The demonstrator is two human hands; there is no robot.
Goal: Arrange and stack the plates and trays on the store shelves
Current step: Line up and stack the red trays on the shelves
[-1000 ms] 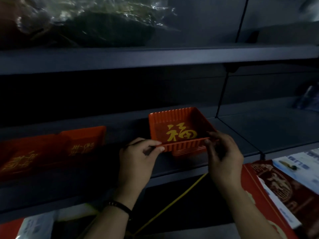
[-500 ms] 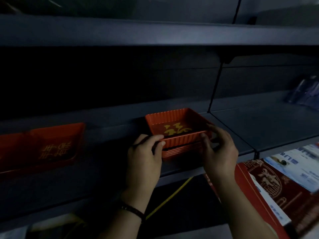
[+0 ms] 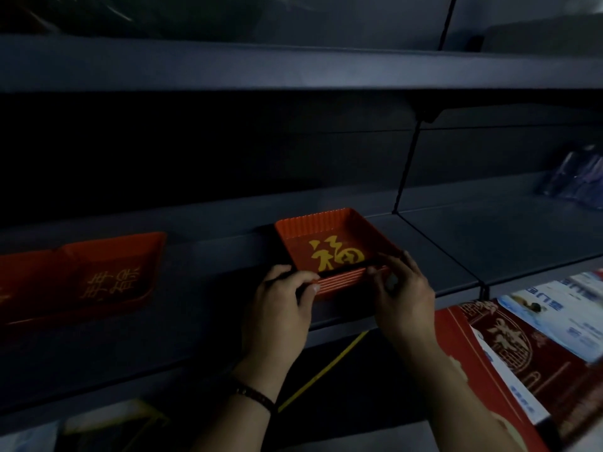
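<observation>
1. Red tray stack (image 3: 315, 225) sitting on mid shelf (image 3: 456, 249), near front edge, just left of thin black divider rod (image 3: 408, 164). Square trays w/ ribbed walls, nested one in another; several rims showing as stripes at near side.
2. Top tray holding nothing loose; only a large gold Chinese character (image 3: 336, 257) printed on its floor.
3. Left hand (image 3: 277, 308) at near-left corner of stack, fingers curled, thumb tip pressed on rim. Dark wristband (image 3: 257, 398) on that wrist.
4. Right hand (image 3: 403, 295) at near-right corner, fingertips narrow, pinching top rim betw. thumb and fingers.
5. More red trays (image 3: 107, 272) further left on same shelf, well apart from stack, w/ gold lettering; dim, and cut off at left frame edge, so count unclear.
6. Near wall of stack partly hidden behind both hands; exact no. of trays not readable.
7. Upper shelf (image 3: 293, 66) across top; contents too dark to make out.
8. Bluish plastic-wrapped item (image 3: 577, 181) at far right of mid shelf, blurred, cut off by frame.
9. Lower right: red boxes (image 3: 509, 347) w/ ornate print, and blue-white packs (image 3: 561, 308) lying on them.
10. Yellow strip (image 3: 326, 370) running diagonally below shelf edge, betw. the two forearms.
</observation>
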